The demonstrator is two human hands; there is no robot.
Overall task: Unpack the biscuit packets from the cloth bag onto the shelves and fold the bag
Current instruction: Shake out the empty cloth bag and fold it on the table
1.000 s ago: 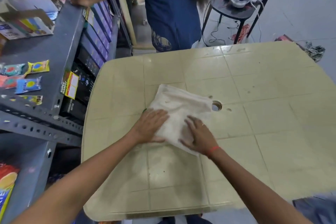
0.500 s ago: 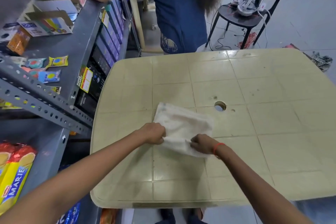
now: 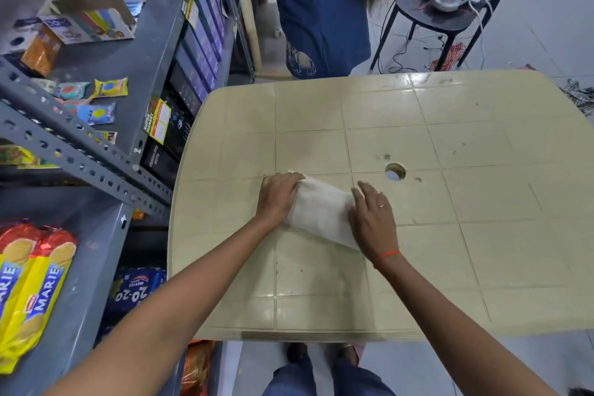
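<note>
The white cloth bag (image 3: 321, 209) lies folded into a narrow strip on the beige plastic table (image 3: 482, 235). My left hand (image 3: 278, 196) grips its far left end with curled fingers. My right hand (image 3: 371, 219) lies flat, palm down, on the strip's right edge, fingers spread. Yellow and red Marie biscuit packets (image 3: 29, 286) stand on the grey shelf (image 3: 86, 267) at the lower left. Blue 20-20 biscuit packets (image 3: 138, 289) lie on a lower shelf level.
Grey metal racks (image 3: 80, 151) hold small sachets, cardboard display boxes and dark boxes on the left. A person in blue clothes (image 3: 321, 10) stands beyond the table with a hand on the rack. A black chair (image 3: 434, 19) with a white device sits at back right.
The bag went from a wider square, pinched at its near corners, to a narrow folded strip. My hands moved up onto it, the right one now flat.
</note>
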